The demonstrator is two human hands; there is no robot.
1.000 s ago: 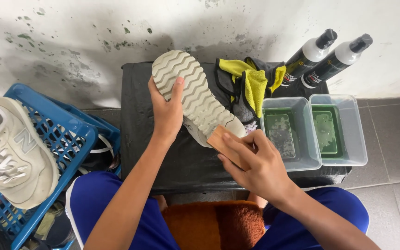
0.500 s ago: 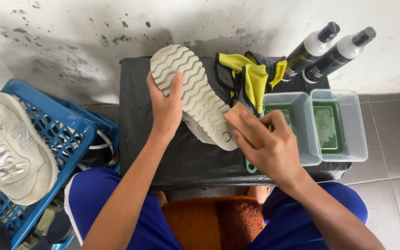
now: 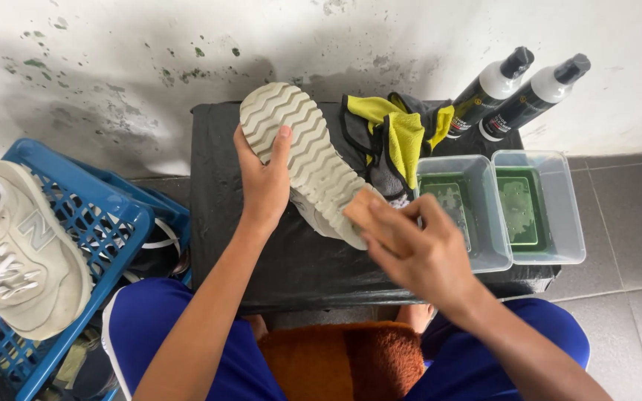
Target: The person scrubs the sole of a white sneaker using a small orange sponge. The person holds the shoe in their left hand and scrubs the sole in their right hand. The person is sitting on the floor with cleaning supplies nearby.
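Shoe (image 3: 302, 152) is held sole-up over the black table (image 3: 224, 245), long axis running from far-left toe to near-right heel. Left hand (image 3: 261, 186) clamps the toe end; right hand (image 3: 417, 249) grips a wooden brush (image 3: 362, 212) against the heel. Since the earlier frame the brush hand has slid back toward the body, down the sole.

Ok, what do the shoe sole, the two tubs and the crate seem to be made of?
Shoe sole: matte off-white rubber, likely, going by its moulded zigzag tread. Two tubs: clear, glossy plastic; the green liquid shows through the walls. Crate: stiff blue plastic, judging by its moulded lattice.
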